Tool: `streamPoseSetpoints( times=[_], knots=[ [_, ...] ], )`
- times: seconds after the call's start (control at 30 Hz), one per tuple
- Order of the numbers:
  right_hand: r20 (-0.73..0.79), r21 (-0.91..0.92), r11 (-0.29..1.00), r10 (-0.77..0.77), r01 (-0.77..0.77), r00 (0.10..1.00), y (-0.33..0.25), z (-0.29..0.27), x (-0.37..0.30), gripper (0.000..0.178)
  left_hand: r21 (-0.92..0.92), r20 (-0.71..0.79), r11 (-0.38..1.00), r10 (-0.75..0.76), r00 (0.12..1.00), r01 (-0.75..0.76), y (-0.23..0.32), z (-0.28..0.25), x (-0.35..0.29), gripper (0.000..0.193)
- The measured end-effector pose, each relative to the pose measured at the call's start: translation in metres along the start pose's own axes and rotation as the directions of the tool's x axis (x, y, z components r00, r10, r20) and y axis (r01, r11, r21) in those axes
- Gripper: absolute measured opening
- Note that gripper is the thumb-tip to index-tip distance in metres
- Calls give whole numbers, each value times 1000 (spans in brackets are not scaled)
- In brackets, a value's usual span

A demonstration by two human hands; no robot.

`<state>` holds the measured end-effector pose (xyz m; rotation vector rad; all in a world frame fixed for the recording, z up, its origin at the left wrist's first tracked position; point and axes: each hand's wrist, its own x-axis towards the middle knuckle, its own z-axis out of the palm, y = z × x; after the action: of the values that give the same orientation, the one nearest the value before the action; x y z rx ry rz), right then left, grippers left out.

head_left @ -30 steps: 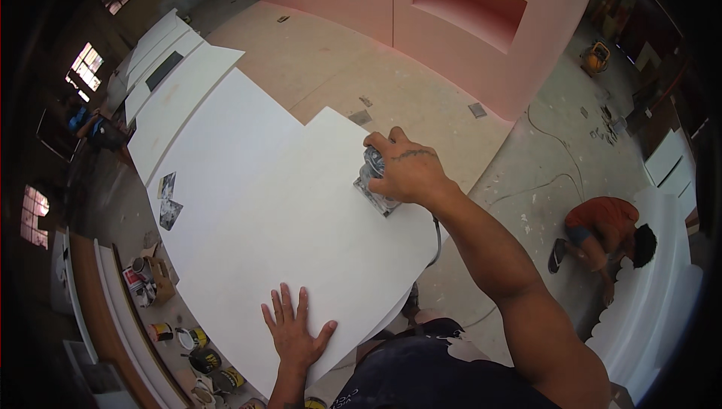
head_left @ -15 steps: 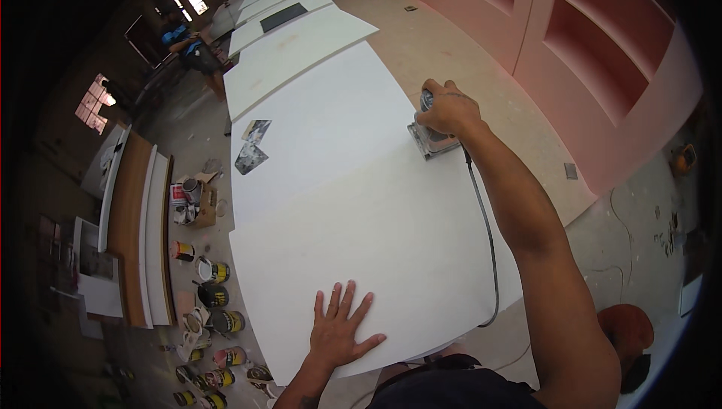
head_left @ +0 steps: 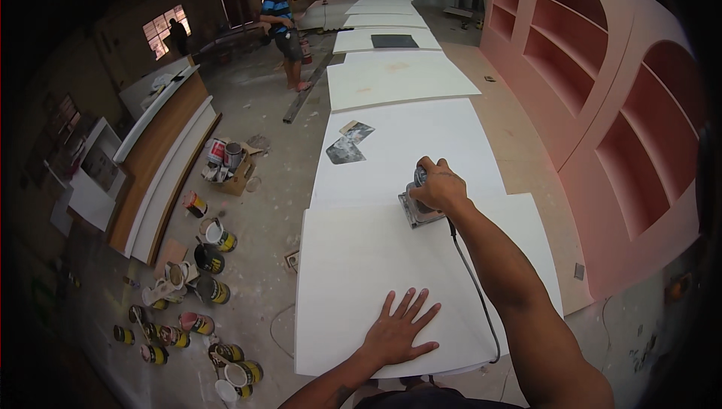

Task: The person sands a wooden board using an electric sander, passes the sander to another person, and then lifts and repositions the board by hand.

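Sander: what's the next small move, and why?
I'd probably draw the sander slightly back toward the person, onto the middle of the near white board. It sits right by that board's far edge, where its base could catch; the right grip is wrapped around its top, and the left grip lies flat near the board's close edge.
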<state>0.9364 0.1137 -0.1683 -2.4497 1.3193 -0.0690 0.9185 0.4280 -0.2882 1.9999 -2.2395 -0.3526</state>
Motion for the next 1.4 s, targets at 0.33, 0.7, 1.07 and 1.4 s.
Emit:
streamPoseSetpoints(
  times=[0.33,0.7,1.07,1.4],
  knots=[
    [76,31,996,-84,82,994,-142,41,-9,68,-87,61,995,60,996,-55,-12,-5,-5,92],
    [60,-26,966,-256,257,965,-223,88,-14,71,-190,31,978,96,995,-89,-16,-1,-7,90],
    [5,-29,996,-83,83,997,-133,57,14,73,-132,7,990,57,998,-56,-12,-10,-8,90],
    [-147,-3,985,173,-175,974,57,-13,12,72,-36,95,999,16,995,-12,-1,-8,-2,91]
  ],
)
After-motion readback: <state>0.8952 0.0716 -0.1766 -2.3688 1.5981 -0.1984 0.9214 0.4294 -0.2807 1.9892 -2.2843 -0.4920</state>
